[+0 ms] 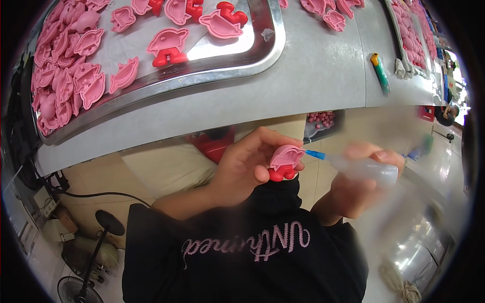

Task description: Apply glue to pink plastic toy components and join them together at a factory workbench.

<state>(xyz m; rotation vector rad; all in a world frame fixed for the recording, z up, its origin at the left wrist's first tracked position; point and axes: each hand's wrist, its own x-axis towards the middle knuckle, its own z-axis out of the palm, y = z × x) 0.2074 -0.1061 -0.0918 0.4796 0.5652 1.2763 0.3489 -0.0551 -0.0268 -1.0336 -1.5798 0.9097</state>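
left hand [240,164], its thumb and fingers pinched around the sides of a hollow pink toy-figure shell [287,155] with red legs [283,173], holds the piece just in front of the near edge of the gray worktop [323,65]. right hand [353,189], blurred, is curled around a translucent squeeze bottle [386,174] whose blue nozzle [316,154] points at the shell's right rim; whether they touch cannot be told. on the worktop, a metal tray [279,38] bears more pink shells [167,40], some set against red legs.
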